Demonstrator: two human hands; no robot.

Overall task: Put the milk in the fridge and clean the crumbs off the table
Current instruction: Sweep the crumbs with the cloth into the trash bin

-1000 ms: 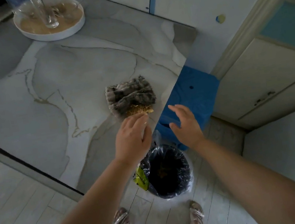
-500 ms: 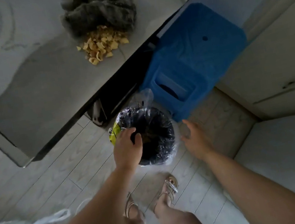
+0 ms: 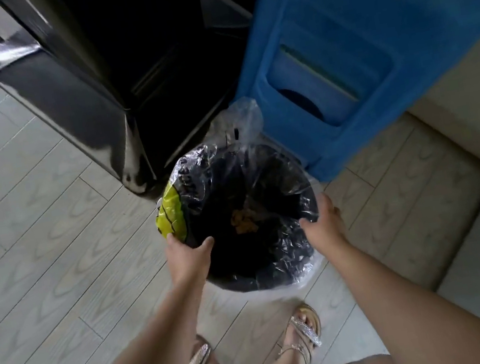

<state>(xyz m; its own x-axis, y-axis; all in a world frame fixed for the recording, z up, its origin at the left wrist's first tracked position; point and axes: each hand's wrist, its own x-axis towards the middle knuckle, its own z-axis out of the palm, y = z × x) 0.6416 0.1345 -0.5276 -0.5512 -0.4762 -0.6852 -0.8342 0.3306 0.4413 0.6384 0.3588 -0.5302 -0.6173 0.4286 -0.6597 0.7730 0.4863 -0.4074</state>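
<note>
While the left hand (image 3: 186, 256) and right hand (image 3: 323, 225) clamp opposite sides of the lined waste bin (image 3: 243, 286), where some crumbs (image 3: 243, 221) lie, lift it level under the worktop edge to catch any left; the milk is unseen.

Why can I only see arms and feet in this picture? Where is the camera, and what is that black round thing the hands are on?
No machine here, just a person. The camera sits on their head and looks down, so you see what they see, down to their sandalled feet on the floor. The black round thing is a bin lined with a clear plastic bag. The left hand grips its near rim, thumb inside; the right hand holds the rim on the right side. At the bottom lie yellowish crumbs. Behind the bin stand a blue plastic stool and a shiny black furniture base.
</note>
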